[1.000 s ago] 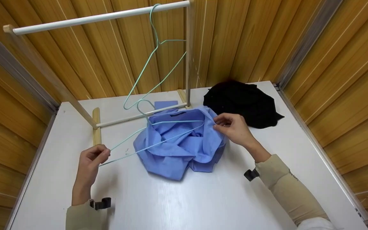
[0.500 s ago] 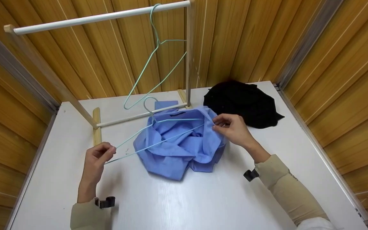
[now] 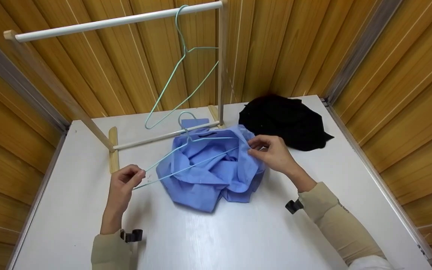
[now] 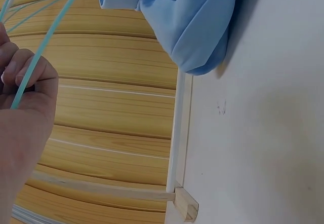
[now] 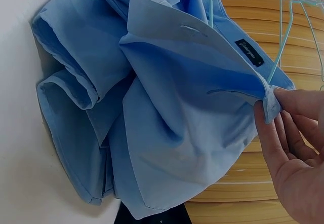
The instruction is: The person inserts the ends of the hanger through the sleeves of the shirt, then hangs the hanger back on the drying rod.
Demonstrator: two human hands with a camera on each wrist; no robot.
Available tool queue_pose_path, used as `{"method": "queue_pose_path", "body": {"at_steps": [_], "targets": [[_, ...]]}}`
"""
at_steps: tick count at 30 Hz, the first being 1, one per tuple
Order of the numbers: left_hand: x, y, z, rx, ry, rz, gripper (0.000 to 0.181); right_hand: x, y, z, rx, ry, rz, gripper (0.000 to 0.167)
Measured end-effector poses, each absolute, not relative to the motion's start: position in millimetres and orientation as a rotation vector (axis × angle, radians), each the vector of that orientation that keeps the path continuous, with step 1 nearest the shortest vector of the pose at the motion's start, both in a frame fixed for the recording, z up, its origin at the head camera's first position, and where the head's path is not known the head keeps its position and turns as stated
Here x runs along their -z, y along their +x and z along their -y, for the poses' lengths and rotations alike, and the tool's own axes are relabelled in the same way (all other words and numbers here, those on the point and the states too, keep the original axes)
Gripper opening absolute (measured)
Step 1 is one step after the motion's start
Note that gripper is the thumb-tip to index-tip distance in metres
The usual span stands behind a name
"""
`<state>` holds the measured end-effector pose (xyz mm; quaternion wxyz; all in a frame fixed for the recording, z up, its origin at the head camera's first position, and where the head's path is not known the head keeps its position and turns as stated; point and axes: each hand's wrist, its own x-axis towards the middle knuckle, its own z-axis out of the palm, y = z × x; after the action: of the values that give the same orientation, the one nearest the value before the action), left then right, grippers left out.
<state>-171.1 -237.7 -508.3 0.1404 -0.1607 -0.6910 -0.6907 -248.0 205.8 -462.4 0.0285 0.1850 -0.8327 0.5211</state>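
Note:
A crumpled blue shirt (image 3: 204, 187) lies on the white table, its neck opening spread upward. My right hand (image 3: 274, 152) pinches the right edge of that opening. In the right wrist view, thumb and fingers hold a corner of the shirt (image 5: 172, 107), and a dark label (image 5: 249, 52) shows inside the neck. My left hand (image 3: 124, 183) grips the left end of a mint-green wire hanger (image 3: 189, 137). The hanger's right end reaches into the shirt, its tip hidden behind the cloth edge. Its hook points up and away from me.
A rack with a white top rail (image 3: 118, 22) and wooden posts stands at the back left. A second green hanger (image 3: 167, 80) hangs from the rail. Black cloth (image 3: 283, 122) lies at the back right. Wood-panelled walls (image 3: 407, 112) enclose the table.
My left hand has moved to the right, sliding the hanger rightward and deeper into the shirt's neck. The right hand has stayed nearly in place on the shirt's edge.

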Motion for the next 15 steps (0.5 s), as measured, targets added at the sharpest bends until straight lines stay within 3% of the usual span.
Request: {"method": "queue_pose_path", "body": {"at_steps": [15], "targets": [[509.9, -176.9, 222.6, 1.986, -0.496, 2.026, 0.012, 431.6, -227.5, -193.7, -1.641, 0.621, 2.608, 0.015]]}}
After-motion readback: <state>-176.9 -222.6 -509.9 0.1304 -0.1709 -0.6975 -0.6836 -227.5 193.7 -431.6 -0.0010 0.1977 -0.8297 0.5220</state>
